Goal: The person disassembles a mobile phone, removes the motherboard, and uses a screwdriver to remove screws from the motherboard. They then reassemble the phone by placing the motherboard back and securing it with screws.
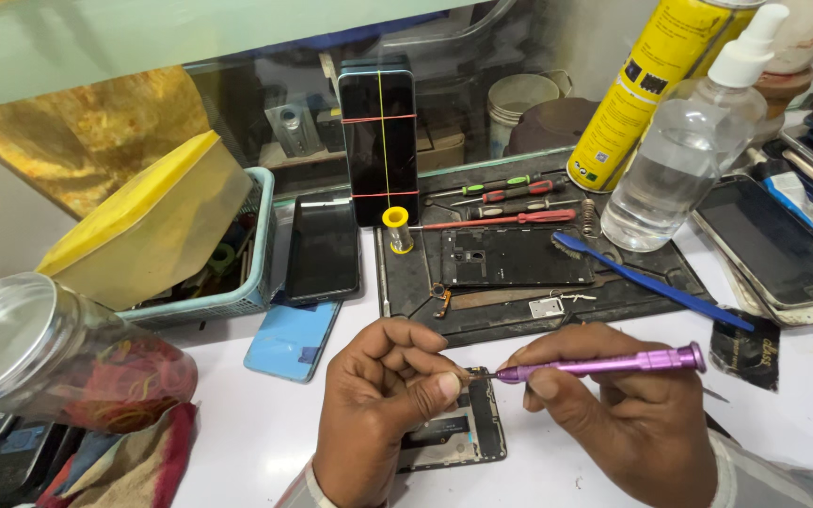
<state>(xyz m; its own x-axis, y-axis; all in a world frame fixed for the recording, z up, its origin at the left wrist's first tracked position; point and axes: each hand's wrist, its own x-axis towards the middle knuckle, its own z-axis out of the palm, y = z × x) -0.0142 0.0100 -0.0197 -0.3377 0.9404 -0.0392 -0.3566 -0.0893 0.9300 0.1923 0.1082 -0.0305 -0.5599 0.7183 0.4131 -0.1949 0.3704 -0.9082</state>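
My right hand [628, 414] grips a purple precision screwdriver [613, 363], held level with its thin tip pointing left. My left hand [378, 404] has thumb and forefinger pinched together right at that tip; whatever sits between them is too small to see. Beneath both hands an opened phone [468, 433] lies on the white table, its inner frame facing up and mostly covered by my left hand.
A black work mat [406, 273] holds a phone back frame [515, 256], a yellow solder spool [397, 226], several screwdrivers [510, 193] and a blue pry tool [651, 282]. Nearby: an upright banded phone [378, 136], clear bottle [670, 169], yellow spray can [656, 75], teal basket [237, 292], jar [49, 362].
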